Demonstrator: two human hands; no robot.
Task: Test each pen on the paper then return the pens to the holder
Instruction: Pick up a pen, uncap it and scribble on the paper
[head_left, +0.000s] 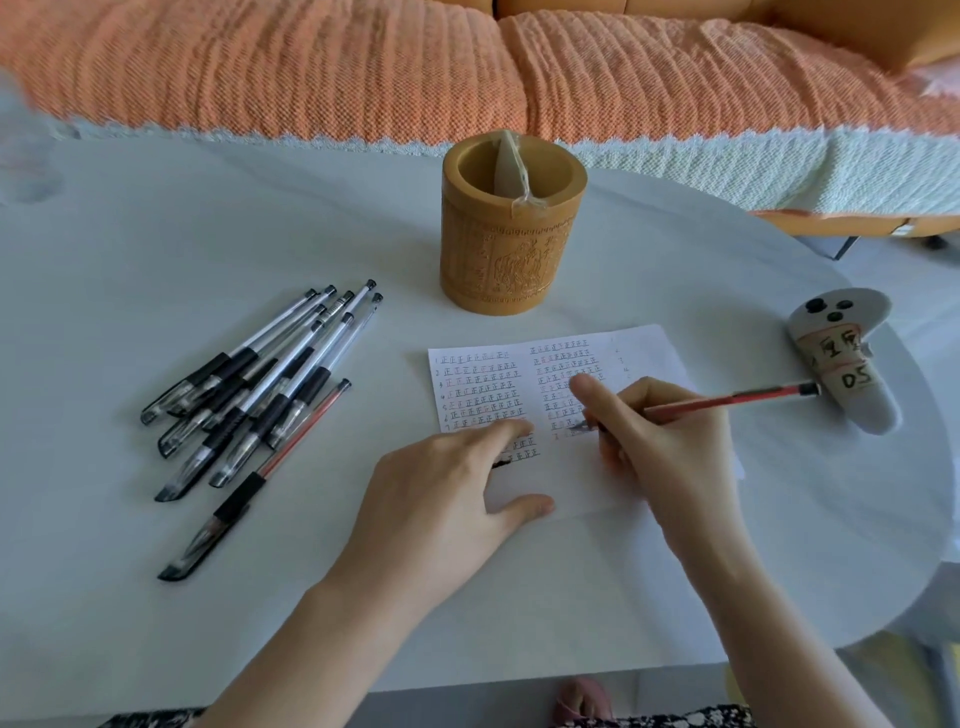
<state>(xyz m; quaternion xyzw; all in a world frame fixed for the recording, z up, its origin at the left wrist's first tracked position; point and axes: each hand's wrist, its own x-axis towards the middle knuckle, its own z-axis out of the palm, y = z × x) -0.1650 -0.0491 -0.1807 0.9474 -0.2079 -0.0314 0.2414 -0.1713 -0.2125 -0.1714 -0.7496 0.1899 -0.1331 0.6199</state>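
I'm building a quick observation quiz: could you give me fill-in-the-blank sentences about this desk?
1. The pen gripped by the right hand has a ____ barrel.
2. The left hand presses flat on the ____.
3. The capped pens lie to the ____ of the paper.

Missing words: red; paper; left.

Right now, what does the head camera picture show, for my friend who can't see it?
The right hand holds a red pen, tip on a paper with rows of small marks, while the left hand presses it flat. A pile of pens lies on the table to the left, and a carved pen holder stands behind the paper.
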